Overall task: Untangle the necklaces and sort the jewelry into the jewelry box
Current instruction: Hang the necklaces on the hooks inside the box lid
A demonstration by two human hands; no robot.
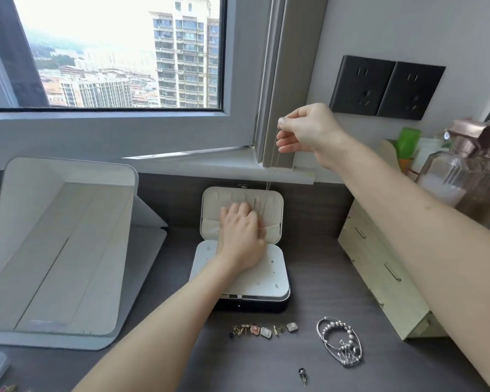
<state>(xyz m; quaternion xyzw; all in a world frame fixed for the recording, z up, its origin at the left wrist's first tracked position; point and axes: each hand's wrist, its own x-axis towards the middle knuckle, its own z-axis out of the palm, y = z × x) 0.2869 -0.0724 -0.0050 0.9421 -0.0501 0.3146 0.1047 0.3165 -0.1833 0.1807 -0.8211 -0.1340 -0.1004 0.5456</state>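
The open jewelry box [277,281] stands mid-desk, its cream lid [272,199] upright with thin chains hanging inside. My left hand [239,233] rests on the lid's lower pocket, fingers spread against the lining. My right hand [303,130] is raised high by the window frame and pinches a fine necklace chain [275,162] that hangs down to the lid's top edge. Several small earrings and charms [263,331] lie in a row in front of the box. A bundle of silver and pearl bracelets [340,340] lies to their right. A single small stud [302,374] lies near the front.
A tilted white mirror stand [54,250] fills the left of the desk. A pale wooden drawer unit [379,273] sits at the right, with glass bottles [447,174] behind it. Two black wall sockets [385,87] are above. The window ledge [210,165] runs behind the box.
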